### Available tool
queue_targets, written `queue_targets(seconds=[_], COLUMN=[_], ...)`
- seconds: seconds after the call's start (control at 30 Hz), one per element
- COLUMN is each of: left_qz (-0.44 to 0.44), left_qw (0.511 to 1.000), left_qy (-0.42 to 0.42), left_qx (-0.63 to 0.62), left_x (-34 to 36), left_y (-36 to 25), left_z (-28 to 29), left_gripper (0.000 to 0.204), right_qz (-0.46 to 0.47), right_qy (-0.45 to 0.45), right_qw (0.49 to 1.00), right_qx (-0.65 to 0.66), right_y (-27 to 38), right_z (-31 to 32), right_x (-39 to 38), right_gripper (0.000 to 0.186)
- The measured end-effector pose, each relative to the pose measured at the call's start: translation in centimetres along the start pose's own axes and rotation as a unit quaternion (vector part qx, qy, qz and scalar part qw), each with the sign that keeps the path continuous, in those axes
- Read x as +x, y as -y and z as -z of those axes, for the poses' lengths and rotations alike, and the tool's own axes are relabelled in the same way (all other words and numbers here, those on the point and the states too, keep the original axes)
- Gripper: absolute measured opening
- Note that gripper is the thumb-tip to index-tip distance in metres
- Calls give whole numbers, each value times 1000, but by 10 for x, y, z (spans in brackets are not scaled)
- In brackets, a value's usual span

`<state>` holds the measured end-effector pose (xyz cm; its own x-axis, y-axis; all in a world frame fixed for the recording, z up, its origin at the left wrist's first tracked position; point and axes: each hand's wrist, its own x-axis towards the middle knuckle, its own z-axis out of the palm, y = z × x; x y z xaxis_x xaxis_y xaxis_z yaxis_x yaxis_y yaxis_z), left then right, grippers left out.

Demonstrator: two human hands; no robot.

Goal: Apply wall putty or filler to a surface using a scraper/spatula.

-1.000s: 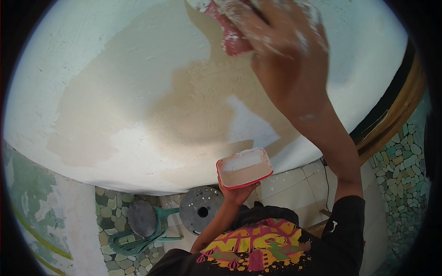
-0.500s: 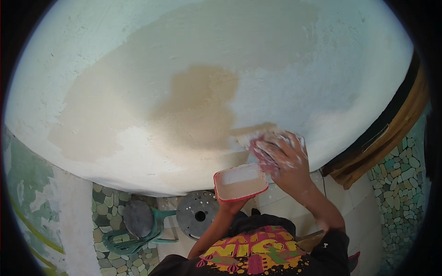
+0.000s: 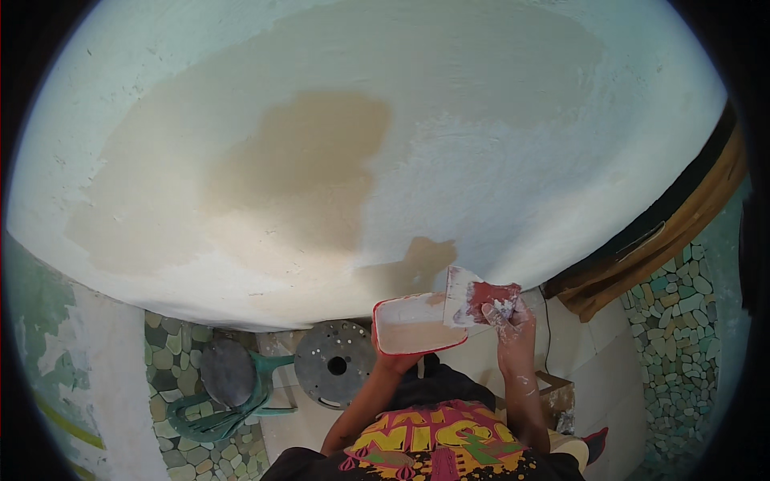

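Note:
My left hand (image 3: 391, 362) is wrapped round a red-rimmed rectangular tub (image 3: 433, 347) of pale, creamy paste, just below the wall. My right hand (image 3: 513, 330) grips a red scraper (image 3: 493, 297) smeared with white; its wide, pale blade is over the tub's right end, though whether it touches cannot tell. White smears cover the fingers and forearm of that hand. A large curved pale surface (image 3: 265, 160) fills the upper view, with tan and greyish patches, the darkest at the centre and just above the tub.
Below lie a grey disc with holes (image 3: 325, 349) and a green chair with a grey round pad (image 3: 228, 373). Brown draped material (image 3: 593, 297) edges the surface at right. A cardboard box (image 3: 555, 393) and a cord are on the tiles, flanked by pebbled flooring (image 3: 674, 321).
My right hand has come down from high on the curved surface to beside the tub, and the scraper's blade now shows face up. My left hand has stayed low with the tub.

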<state>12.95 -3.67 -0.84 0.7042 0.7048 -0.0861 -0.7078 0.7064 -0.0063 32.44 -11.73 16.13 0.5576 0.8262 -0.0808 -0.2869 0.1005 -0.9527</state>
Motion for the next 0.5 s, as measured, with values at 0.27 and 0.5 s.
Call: queue_targets(seconds=[0.27,0.5], left_qz=[5,34], left_qw=[1000,999], left_qy=[0,17], left_qx=[26,-21], left_x=[-14,-12], left_y=[-1,-9], left_z=[26,27], left_gripper=[91,91], right_qz=[220,259], right_qy=[87,246], right_qw=[879,730], right_qx=[-413,-584], right_y=[31,30], right_z=[-24,-69], right_x=[-24,-35], right_gripper=[19,30])
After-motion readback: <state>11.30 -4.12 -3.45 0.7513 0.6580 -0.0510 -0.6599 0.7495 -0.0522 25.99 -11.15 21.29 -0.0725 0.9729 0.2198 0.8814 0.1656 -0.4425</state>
